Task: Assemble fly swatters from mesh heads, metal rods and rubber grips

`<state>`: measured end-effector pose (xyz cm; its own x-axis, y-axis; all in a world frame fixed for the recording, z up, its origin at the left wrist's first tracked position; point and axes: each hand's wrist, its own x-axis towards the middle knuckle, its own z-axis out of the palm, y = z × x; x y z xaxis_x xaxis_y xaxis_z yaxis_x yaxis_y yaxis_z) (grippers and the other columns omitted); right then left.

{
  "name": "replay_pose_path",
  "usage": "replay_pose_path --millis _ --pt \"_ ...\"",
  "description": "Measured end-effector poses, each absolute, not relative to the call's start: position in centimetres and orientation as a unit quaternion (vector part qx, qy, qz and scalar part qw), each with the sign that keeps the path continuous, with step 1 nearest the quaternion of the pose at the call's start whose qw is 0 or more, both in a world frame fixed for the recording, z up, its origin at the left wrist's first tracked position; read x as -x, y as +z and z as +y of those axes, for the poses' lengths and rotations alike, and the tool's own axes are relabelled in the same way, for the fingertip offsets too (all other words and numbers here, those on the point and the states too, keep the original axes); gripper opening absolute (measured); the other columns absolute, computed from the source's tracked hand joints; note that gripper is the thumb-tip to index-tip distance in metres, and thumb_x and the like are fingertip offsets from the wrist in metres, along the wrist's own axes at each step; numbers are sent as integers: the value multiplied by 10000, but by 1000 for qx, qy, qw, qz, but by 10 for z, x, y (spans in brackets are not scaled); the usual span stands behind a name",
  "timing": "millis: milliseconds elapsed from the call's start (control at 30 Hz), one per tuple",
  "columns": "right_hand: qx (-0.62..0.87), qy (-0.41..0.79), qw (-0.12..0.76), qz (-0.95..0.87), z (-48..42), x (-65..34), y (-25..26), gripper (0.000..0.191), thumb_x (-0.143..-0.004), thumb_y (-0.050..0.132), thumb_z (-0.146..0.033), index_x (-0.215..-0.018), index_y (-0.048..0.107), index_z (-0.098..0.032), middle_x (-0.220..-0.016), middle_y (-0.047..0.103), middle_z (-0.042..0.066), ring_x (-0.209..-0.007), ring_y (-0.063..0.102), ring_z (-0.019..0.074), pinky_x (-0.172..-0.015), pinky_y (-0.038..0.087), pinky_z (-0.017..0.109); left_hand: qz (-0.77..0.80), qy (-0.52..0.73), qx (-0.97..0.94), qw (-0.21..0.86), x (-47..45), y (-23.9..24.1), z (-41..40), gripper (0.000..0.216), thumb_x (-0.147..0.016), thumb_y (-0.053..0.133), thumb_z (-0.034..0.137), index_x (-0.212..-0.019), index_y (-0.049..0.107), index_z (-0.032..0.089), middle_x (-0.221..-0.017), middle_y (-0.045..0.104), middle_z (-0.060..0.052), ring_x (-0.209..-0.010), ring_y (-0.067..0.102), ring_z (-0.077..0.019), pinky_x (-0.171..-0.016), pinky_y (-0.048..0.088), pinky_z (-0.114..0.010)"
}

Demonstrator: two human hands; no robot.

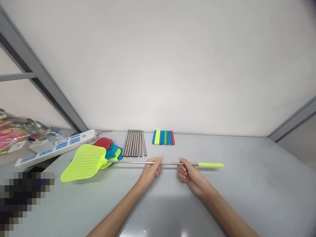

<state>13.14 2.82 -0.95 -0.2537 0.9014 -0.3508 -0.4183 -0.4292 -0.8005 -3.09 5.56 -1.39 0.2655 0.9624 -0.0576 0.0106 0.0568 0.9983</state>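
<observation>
A fly swatter [85,162] with a yellow-green mesh head, a thin metal rod and a yellow-green handle is held level above the table. Near the middle of the rod, my left hand [151,167] is closed around it. Further right, my right hand [188,172] grips the rod just short of the handle. Behind the mesh head lie loose swatter heads [102,143] in red, blue and yellow-green, partly hidden. Several metal tubes [133,144] lie side by side beyond my left hand. To their right is a row of coloured handles [163,137].
On the left a white power strip [82,137] with plugs and blue sockets lies on the grey table [249,184]. Shiny plastic packaging [18,130] is heaped at the far left. A pale panel [185,75] stands upright behind the table, framed by grey metal bars.
</observation>
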Motion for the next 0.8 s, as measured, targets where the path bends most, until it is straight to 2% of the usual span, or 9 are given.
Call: replay_pose_path --millis 367,533,800 --pt "395 754 417 -319 14 -113 -6 418 -710 451 -514 -505 329 -171 -465 272 -58 -425 303 68 -463 216 224 429 335 -619 566 21 -10 44 445 -753 415 451 -412 350 173 -361 298 63 -377 262 -77 -423 213 -229" --pt "382 761 418 -317 13 -110 -7 414 -730 435 -498 -502 328 -170 -461 273 -58 -414 296 64 -454 202 223 418 314 -619 587 20 -14 42 520 -778 344 470 -353 364 172 -309 319 47 -355 328 -83 -464 292 -222" --pt "374 758 433 -312 13 -107 -13 403 -723 456 -481 -496 338 -170 -454 295 -54 -410 296 66 -448 189 225 382 300 -590 645 16 -9 41 488 -777 332 426 -362 395 177 -311 364 35 -394 468 -126 -553 392 -250"
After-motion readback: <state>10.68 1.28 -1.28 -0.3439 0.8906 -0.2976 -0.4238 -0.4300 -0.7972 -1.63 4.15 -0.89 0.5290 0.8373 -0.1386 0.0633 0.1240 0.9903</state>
